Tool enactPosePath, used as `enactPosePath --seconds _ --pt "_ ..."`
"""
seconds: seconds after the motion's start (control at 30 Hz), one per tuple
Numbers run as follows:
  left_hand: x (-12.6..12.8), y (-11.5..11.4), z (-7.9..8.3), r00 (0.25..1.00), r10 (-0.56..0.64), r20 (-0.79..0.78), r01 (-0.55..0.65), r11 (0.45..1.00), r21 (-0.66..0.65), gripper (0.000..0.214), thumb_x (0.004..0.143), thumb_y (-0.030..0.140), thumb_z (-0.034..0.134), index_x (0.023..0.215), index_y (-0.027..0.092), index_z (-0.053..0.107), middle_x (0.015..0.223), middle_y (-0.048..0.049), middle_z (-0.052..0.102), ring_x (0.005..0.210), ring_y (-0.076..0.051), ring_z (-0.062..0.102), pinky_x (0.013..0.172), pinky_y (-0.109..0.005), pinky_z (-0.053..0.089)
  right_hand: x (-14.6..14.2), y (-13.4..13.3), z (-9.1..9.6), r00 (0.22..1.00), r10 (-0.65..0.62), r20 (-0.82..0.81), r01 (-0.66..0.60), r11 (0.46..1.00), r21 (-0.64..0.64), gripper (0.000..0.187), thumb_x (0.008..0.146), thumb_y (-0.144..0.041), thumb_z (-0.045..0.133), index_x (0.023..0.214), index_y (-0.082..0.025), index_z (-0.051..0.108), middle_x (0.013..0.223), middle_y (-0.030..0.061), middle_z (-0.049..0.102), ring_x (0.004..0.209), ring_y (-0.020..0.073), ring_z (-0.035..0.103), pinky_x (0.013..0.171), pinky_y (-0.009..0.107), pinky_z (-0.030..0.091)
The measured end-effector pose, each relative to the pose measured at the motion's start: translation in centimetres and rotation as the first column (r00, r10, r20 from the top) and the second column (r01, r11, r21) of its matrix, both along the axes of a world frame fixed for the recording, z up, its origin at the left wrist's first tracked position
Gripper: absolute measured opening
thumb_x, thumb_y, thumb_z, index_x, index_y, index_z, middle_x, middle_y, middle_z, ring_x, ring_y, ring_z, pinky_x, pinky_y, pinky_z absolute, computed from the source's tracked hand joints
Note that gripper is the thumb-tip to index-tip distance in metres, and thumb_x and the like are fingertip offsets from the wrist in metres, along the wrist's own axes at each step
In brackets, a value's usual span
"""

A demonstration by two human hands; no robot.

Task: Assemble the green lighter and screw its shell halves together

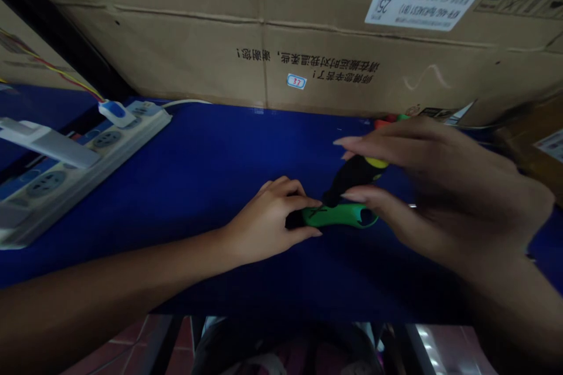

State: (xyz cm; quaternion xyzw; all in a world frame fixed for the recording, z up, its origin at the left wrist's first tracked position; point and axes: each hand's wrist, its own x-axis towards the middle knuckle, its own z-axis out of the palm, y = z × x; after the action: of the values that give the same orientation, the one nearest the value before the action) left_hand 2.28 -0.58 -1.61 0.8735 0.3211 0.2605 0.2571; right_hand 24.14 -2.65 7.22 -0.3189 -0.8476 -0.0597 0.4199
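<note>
On the blue table surface lies a green plastic handle-like piece with dark marks on top and a hole at its right end. My left hand grips its left end between thumb and fingers, and a dark part shows beneath the palm. My right hand is closed on a black-and-yellow screwdriver. The screwdriver is tilted, its lower end down at the top of the green piece; whether its tip touches a screw is hidden.
Behind the hands stands a large cardboard box with printed text. A power strip with plugs is at the left. Small red and green items lie by the box, partly behind my right hand. The table's front edge is close to my body.
</note>
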Motion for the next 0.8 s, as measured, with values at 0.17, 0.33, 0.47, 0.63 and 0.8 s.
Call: enactPosePath --seconds 0.17,0.33,0.47,0.63,0.8 --pt "0.0 0.0 -0.1 1.000 0.003 -0.008 -0.003 1.000 0.001 0.035 0.084 0.040 0.080 0.114 0.022 0.073 0.103 -0.0054 0.065 0.100 -0.024 0.060 0.092 -0.045 0.047 -0.1 0.1 0.1 0.997 0.071 0.009 -0.070 0.997 -0.044 0.041 0.091 -0.016 0.067 0.132 -0.019 0.065 0.126 0.0082 0.071 0.108 0.0238 0.070 0.095 0.040 0.059" --pt "0.0 0.0 0.0 1.000 0.007 -0.011 -0.007 1.000 -0.008 0.035 0.084 0.039 0.080 0.115 0.022 0.073 0.104 -0.0058 0.066 0.102 -0.025 0.061 0.095 -0.046 0.047 -0.1 0.2 0.2 0.995 0.083 -0.048 -0.085 0.995 -0.050 0.037 0.084 -0.020 0.077 0.120 -0.022 0.070 0.100 0.0039 0.076 0.090 0.0212 0.071 0.081 0.036 0.061" --pt "-0.1 0.0 0.0 1.000 0.000 -0.007 0.000 1.000 -0.014 0.035 0.083 0.038 0.081 0.113 0.022 0.073 0.102 -0.0053 0.067 0.101 -0.025 0.061 0.094 -0.046 0.048 -0.5 0.1 -0.6 0.997 -0.051 -0.063 0.061 0.983 0.173 0.032 0.082 -0.023 0.079 0.113 -0.021 0.070 0.093 0.0079 0.074 0.090 0.0250 0.070 0.074 0.039 0.062" --pt "-0.1 0.0 0.0 1.000 -0.004 0.010 0.004 1.000 0.003 0.034 0.084 0.039 0.080 0.112 0.021 0.073 0.103 -0.0057 0.067 0.099 -0.025 0.061 0.090 -0.045 0.049 -0.5 -0.4 -0.3 0.993 0.104 0.052 -0.098 0.989 -0.112 0.046 0.092 -0.016 0.064 0.137 -0.022 0.058 0.124 0.0083 0.072 0.112 0.0270 0.069 0.098 0.047 0.058" --pt "0.0 0.0 0.0 1.000 0.015 0.009 -0.015 1.000 -0.012 0.031 0.084 0.038 0.080 0.110 0.023 0.073 0.101 -0.0047 0.067 0.098 -0.024 0.062 0.088 -0.043 0.049 -1.1 -0.4 -0.3 1.000 -0.013 -0.020 0.013 1.000 0.001 0.038 0.083 -0.032 0.080 0.116 -0.022 0.066 0.096 0.0048 0.074 0.092 0.0238 0.071 0.088 0.041 0.062"
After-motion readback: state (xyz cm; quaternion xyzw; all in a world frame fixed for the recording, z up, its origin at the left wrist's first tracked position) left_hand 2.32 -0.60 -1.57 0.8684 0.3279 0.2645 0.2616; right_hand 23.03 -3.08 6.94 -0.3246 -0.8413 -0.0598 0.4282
